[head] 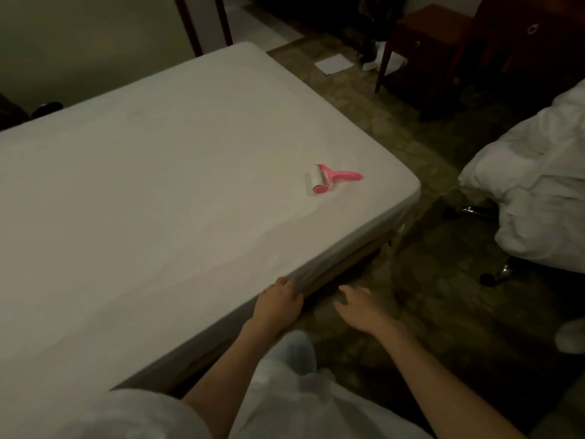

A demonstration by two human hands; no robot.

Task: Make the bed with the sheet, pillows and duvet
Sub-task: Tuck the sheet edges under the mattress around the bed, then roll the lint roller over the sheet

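Currently I am watching the left hand (pixel 278 304), lower centre, curling its fingers over the mattress edge, gripping the sheet (pixel 177 191), presumably tucking it tight; the right hand (pixel 357 304) is hovering just beside, fingers spread, grasping nothing; the duvet (pixel 538 191) is lying heaped at right; a pink lint roller (pixel 329 179) is resting on the sheet.

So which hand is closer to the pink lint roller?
Left. The left hand grips the sheet edge below the pink lint roller; the right hand hovers off the bed.
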